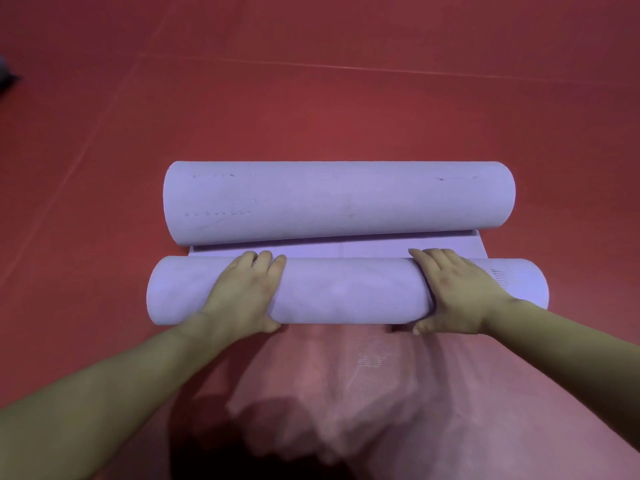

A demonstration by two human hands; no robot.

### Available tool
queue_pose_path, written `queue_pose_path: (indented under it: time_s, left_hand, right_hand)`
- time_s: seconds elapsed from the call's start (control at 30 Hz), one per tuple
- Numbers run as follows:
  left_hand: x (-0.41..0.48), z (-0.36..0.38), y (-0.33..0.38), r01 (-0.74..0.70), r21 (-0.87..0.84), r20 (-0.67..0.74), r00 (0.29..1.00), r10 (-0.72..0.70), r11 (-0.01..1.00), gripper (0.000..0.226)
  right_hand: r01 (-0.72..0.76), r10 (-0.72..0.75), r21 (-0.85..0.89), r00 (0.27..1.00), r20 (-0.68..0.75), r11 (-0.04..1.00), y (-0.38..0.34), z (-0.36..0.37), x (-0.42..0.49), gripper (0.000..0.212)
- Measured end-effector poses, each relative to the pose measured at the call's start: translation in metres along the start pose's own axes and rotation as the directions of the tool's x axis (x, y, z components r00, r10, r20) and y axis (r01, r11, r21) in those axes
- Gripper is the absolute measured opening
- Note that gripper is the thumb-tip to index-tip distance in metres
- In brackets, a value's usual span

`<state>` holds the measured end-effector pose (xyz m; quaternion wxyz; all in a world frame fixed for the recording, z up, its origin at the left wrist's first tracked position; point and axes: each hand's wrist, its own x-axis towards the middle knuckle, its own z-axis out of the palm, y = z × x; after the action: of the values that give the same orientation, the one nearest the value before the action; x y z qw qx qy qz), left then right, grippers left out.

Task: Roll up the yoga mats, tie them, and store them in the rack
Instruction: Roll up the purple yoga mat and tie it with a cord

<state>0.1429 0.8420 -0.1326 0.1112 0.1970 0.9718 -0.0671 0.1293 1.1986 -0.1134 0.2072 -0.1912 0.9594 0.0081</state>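
A lilac yoga mat lies on the red floor, rolled from both ends. Its far roll (339,202) is thicker and lies untouched. A narrow flat strip (346,251) of mat joins it to the near roll (349,292). My left hand (242,292) lies over the near roll left of its middle, fingers draped over the top and thumb at the near side. My right hand (453,289) lies over the same roll right of its middle in the same way. No tie or rack is in view.
Red floor (311,98) with faint seam lines spreads all around. A dark object (5,76) shows at the far left edge. Pinkish fabric (363,393), blurred, lies just below the near roll between my forearms.
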Motion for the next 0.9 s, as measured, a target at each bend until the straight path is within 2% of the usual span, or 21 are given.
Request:
queue_pose_path:
  time_s: [0.13,0.2,0.3,0.5,0.6,0.73,0.9]
  left_hand:
    - [0.002,-0.007,-0.002,-0.002,-0.016,0.017,1.0,0.002,1.0,0.103]
    - [-0.003,-0.008,-0.001,-0.001,-0.06,0.014,1.0,0.002,0.998,0.094]
    - [-0.011,-0.003,-0.001,-0.017,-0.147,0.016,1.0,0.02,0.989,0.088]
    - [-0.007,-0.006,-0.01,-0.046,-0.24,0.003,0.999,0.048,0.97,0.094]
    - [-0.011,-0.009,-0.008,-0.033,-0.208,-0.02,0.999,0.03,0.978,0.1]
    - [-0.015,-0.005,-0.005,-0.054,-0.135,-0.078,0.996,0.044,0.989,0.111]
    - [-0.016,0.01,0.007,-0.042,-0.004,-0.021,0.999,0.042,0.999,0.128]
  right_hand:
    - [0.005,-0.003,0.025,0.997,-0.077,1.0,0.0,0.001,0.005,0.105]
    - [0.023,-0.022,0.018,0.997,-0.069,1.0,0.001,-0.004,0.005,0.097]
    - [0.04,-0.04,0.002,0.999,-0.025,0.999,0.003,-0.008,0.003,0.092]
    - [0.046,-0.047,0.023,0.998,0.045,0.999,0.003,-0.013,0.007,0.086]
    - [0.045,-0.048,0.034,0.995,0.084,0.998,0.002,-0.016,0.008,0.086]
    - [0.066,-0.072,0.085,0.995,0.065,0.994,0.002,-0.012,0.005,0.094]
    - [0.088,-0.089,0.019,0.992,0.089,0.996,0.002,-0.019,0.01,0.092]
